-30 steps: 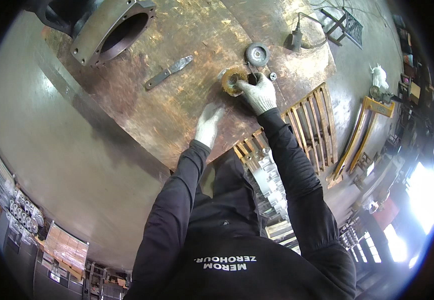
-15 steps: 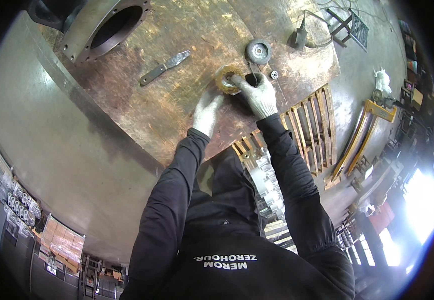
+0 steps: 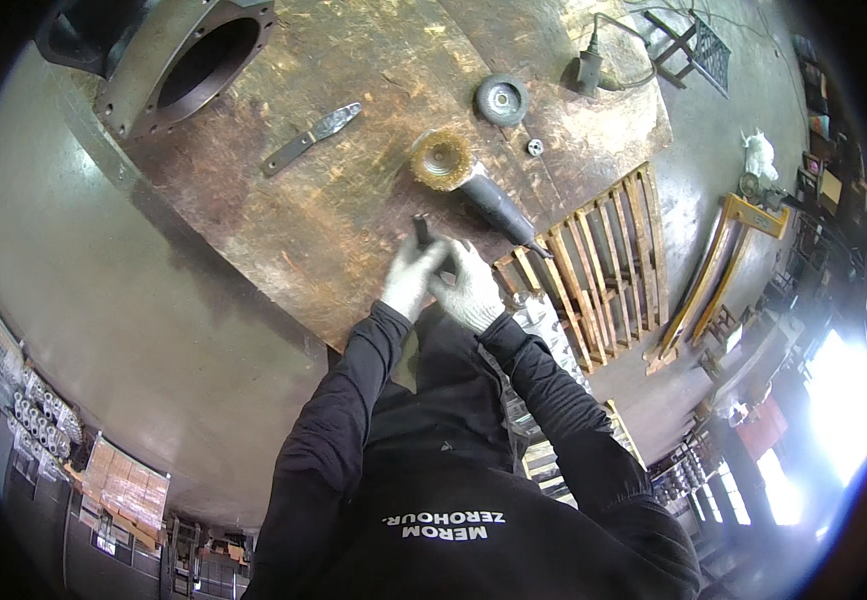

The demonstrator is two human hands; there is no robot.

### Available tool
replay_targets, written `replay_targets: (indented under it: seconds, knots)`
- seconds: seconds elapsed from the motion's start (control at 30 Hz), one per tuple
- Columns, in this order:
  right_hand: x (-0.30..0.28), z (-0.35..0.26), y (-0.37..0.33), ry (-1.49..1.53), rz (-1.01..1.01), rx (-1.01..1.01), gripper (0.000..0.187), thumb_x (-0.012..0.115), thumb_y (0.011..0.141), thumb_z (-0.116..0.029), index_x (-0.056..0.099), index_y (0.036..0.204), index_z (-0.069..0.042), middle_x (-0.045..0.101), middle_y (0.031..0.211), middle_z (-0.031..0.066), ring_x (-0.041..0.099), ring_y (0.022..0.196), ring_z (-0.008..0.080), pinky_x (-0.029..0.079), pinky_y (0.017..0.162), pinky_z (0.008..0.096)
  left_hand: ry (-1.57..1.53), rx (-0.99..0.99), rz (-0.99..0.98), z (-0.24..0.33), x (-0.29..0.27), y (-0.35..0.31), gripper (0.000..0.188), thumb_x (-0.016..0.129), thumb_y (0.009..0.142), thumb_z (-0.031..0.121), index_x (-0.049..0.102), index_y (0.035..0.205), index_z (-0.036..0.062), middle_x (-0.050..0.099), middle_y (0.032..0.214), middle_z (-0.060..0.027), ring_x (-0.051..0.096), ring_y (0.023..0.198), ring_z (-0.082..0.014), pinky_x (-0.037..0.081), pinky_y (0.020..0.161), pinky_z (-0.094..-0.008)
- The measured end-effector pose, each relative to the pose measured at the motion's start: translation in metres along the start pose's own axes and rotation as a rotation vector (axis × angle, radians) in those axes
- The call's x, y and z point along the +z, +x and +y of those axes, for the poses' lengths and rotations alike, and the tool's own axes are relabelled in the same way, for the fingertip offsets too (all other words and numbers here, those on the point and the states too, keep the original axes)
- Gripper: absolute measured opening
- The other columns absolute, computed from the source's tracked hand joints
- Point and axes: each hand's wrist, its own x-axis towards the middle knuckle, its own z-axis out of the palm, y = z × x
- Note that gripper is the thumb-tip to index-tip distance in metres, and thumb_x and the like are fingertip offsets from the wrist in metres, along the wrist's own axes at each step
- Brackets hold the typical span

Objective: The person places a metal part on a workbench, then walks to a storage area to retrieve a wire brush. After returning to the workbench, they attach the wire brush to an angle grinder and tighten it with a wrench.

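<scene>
An angle grinder (image 3: 497,208) with a dark body lies on the table, its cord end toward the near right edge. A round golden-brown wire brush (image 3: 442,160) is on its head, facing up. Closer to me, over the table's near edge, both gloved hands are together. My left hand (image 3: 411,278) is closed around a short dark piece (image 3: 422,230), whose end sticks up past the fingers; its kind is unclear. My right hand (image 3: 470,290) is closed against the left one, and what its fingers hold is hidden. Beyond the grinder lie a grey grinding disc (image 3: 503,99) and a small metal nut (image 3: 535,147).
A putty knife (image 3: 312,139) lies at the left of the worn table (image 3: 354,220). A large metal housing (image 3: 179,80) stands at the far left. A corded plug (image 3: 590,72) rests at the far right edge. Wooden slats (image 3: 609,270) stand off the table's right side.
Both hands have left the grinder and drawn back toward me, coming together. The grinder now lies free on the table. The dark piece shows in my left hand.
</scene>
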Motion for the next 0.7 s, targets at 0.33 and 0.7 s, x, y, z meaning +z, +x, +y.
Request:
replay_targets:
  seconds: [0.33,0.7]
  knots:
    - [-0.094,0.101,0.150,-0.368,0.432,-0.085,0.038,0.073,0.084,-0.016,0.065,0.121,-0.013,0.062,0.116,0.0199,0.067,0.096,0.0365,0.054,0.082,0.0443,1.486,0.415,0.557,0.035,-0.047,0.037,0.040,0.071,0.087,0.023,0.060,0.121,0.0053,0.058,0.115,-0.0200,0.061,0.100,-0.0369,0.049,0.087,-0.0482]
    - [-0.092,0.040,0.119,0.414,0.298,-0.164,0.015,0.067,0.092,0.000,0.064,0.106,0.001,0.072,0.099,0.0087,0.067,0.085,0.0156,0.058,0.079,0.0296,1.276,0.731,0.611,0.042,-0.015,0.032,0.063,0.084,0.077,0.027,0.056,0.132,0.0122,0.056,0.125,-0.0147,0.059,0.110,-0.0343,0.050,0.093,-0.0450]
